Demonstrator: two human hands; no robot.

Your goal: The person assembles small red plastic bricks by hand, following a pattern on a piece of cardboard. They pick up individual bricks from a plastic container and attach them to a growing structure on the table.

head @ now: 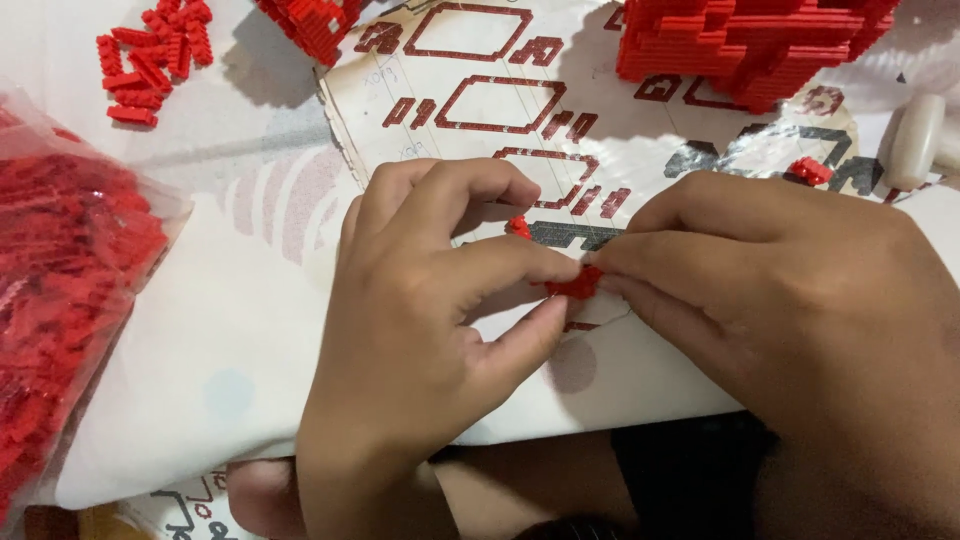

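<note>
Barely visible: small red plastic brick piece (577, 284), pinched between left hand (420, 330) and right hand (790, 290) fingertips, mostly hidden; large red brick build (750, 45) cropped at top.

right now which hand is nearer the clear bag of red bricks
Left. The left hand lies in the middle of the paper sheet, apart from the clear bag of red bricks at the left edge. The right hand is farther off, on the far side of the left hand.

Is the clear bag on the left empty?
No, the clear bag is packed with small red bricks, lying left of the left hand.
</note>
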